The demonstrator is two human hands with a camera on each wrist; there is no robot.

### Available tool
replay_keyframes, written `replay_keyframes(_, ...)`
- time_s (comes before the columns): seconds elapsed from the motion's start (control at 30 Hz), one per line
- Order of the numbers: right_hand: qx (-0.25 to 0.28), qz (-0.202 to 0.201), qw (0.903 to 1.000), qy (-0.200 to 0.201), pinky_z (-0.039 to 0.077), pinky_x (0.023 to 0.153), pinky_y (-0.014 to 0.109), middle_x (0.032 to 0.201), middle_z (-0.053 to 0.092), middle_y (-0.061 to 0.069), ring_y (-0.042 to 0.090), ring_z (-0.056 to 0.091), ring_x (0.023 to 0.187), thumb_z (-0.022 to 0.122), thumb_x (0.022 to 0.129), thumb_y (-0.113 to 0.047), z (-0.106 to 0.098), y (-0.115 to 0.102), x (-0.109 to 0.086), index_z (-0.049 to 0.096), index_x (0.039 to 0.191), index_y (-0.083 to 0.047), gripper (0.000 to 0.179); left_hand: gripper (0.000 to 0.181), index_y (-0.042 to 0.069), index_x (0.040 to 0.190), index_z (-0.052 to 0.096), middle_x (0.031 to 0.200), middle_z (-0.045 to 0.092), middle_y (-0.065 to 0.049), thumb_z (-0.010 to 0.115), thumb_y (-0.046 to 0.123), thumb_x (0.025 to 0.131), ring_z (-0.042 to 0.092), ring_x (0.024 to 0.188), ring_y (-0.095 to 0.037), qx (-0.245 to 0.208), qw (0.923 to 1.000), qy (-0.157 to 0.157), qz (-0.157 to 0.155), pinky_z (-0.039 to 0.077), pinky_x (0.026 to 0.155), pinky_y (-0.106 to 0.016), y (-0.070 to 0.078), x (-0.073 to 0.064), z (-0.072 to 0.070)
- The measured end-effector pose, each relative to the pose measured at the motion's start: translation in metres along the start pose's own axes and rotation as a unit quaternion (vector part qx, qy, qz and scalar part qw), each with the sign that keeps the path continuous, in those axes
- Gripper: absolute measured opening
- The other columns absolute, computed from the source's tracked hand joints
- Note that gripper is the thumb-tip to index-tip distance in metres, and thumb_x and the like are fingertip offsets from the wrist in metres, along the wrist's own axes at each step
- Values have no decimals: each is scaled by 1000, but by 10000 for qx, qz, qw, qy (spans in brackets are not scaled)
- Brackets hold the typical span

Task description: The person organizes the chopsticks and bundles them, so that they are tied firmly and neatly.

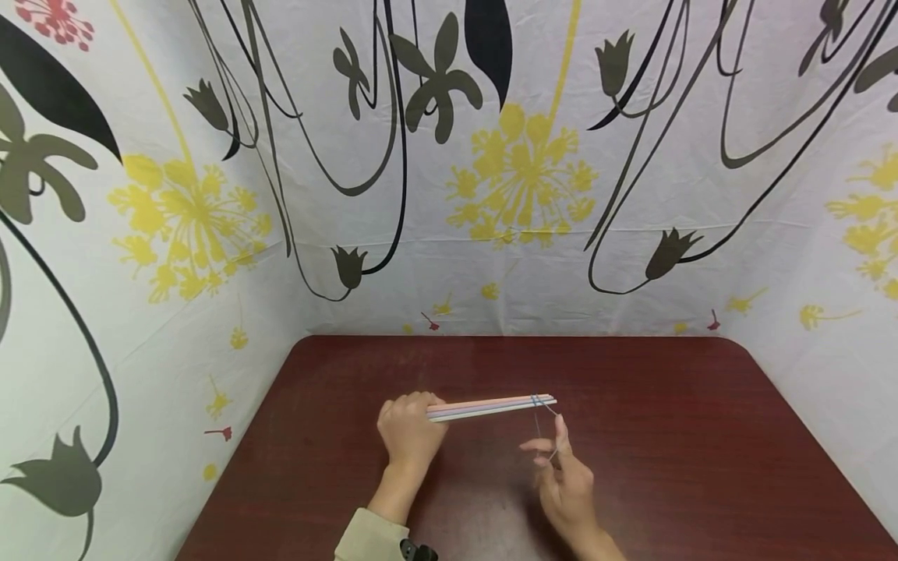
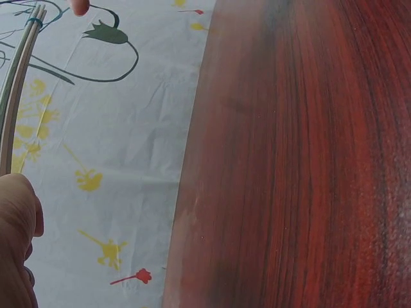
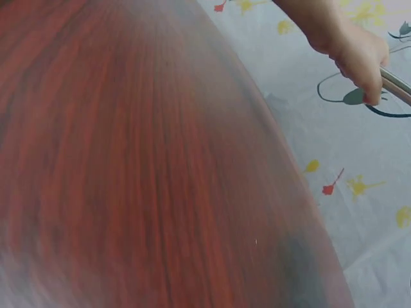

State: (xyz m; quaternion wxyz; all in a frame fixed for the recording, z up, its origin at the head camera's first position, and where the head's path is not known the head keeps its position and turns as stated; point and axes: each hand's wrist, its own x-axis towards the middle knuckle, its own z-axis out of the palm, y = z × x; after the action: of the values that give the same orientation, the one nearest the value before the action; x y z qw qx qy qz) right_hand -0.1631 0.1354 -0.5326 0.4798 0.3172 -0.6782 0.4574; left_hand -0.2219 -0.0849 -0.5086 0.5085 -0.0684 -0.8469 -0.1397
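My left hand point(image 1: 410, 432) grips a bundle of thin pastel sticks point(image 1: 484, 408) by one end, fingers curled round them. Pink, lilac and whitish sticks show, pointing right above the table. Wound round their far end is a thin blue rubber band point(image 1: 536, 401). My right hand point(image 1: 570, 487), just below that end, holds part of the band stretched out, its strands running over the spread fingers. In the left wrist view the sticks point(image 2: 17, 90) rise from the left hand point(image 2: 16, 234), with a right fingertip point(image 2: 79, 6) near the banded end. The right wrist view shows the left hand point(image 3: 358, 54).
Beneath both hands lies a dark red wood-grain table point(image 1: 666, 436) with rounded far corners. White cloth point(image 1: 449, 273) printed with flowers hangs behind it and along its sides. A pale sleeve point(image 1: 370, 538) and a black strap device point(image 1: 418, 550) are on the left forearm.
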Motion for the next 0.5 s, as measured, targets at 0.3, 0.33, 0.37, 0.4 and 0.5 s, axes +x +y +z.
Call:
replay_keyframes(0.3, 1137, 3215, 9400, 68, 43, 41, 22, 85, 73, 7, 9, 53, 42, 42, 103, 6, -1, -11, -10, 33, 151, 10, 49, 26, 20, 47, 48, 45, 42, 5, 63, 12, 67, 36, 38, -14, 26, 9991, 402, 143, 31, 44, -30, 2, 1, 0)
replay_keyframes(0.33, 1322, 3566, 9248, 106, 44, 41, 23, 86, 74, 4, 10, 53, 42, 43, 104, 5, 0, -12, -9, 35, 150, 10, 47, 26, 20, 47, 48, 45, 42, 5, 63, 12, 68, 36, 38, -14, 27, 9989, 438, 154, 31, 44, -30, 2, 1, 0)
replay_keyframes(0.37, 1512, 3801, 9124, 147, 43, 40, 24, 86, 74, 2, 11, 53, 42, 43, 104, 5, 0, -12, -7, 37, 148, 12, 45, 26, 20, 47, 47, 45, 42, 5, 62, 12, 68, 36, 38, -14, 30, 9988, 469, 161, 31, 44, -31, 2, 1, 0)
replay_keyframes(0.4, 1660, 3972, 9025, 151, 42, 38, 24, 85, 74, 1, 11, 53, 41, 43, 104, 4, 0, -12, -6, 39, 146, 14, 43, 27, 19, 47, 47, 45, 42, 5, 63, 12, 68, 37, 38, -14, 33, 9986, 493, 166, 32, 44, -31, 3, 1, 0)
replay_keyframes(0.5, 1852, 4291, 8840, 63, 41, 38, 24, 80, 73, 1, 12, 53, 40, 48, 103, 3, 0, -12, -2, 44, 140, 18, 40, 26, 19, 48, 48, 46, 44, 5, 64, 12, 67, 39, 39, -15, 37, 9987, 480, 168, 34, 44, -31, 4, 0, 0)
